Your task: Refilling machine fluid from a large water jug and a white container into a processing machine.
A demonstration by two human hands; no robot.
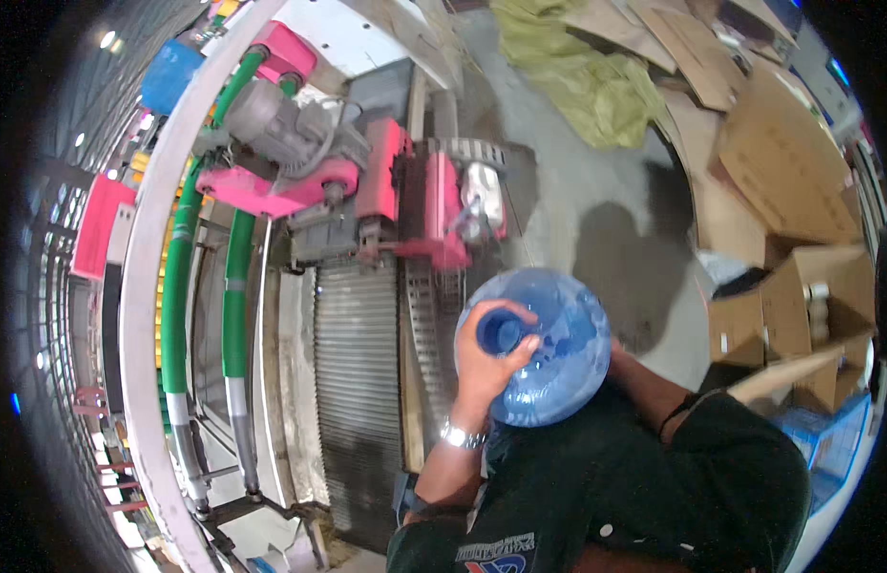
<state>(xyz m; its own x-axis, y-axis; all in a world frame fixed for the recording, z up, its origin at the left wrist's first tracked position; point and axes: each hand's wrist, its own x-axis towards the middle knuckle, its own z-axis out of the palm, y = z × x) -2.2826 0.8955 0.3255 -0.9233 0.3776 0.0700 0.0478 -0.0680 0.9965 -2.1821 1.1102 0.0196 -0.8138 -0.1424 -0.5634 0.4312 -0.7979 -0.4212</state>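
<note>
A big, see-through blue water jug (563, 382) is held in front of my body, its open neck (502, 331) facing up toward me. My left hand (491, 358) is closed around that neck, thumb on one side and fingers on the other, with a metal watch (463, 437) on the wrist. Wet drops or streaks show on the jug's wall. From the right, my right forearm (646, 387) reaches to the jug's side. The jug hides the fingers of my right hand (617, 358), so their grip does not show.
Left of me runs a machine with a ribbed grey conveyor bed (358, 382), pink housings (377, 172), a grey motor (262, 115) and green rollers (179, 286). Right are open cardboard boxes (787, 162) and a blue wire crate (830, 444). Yellow-green sheeting (587, 81) lies on the floor ahead.
</note>
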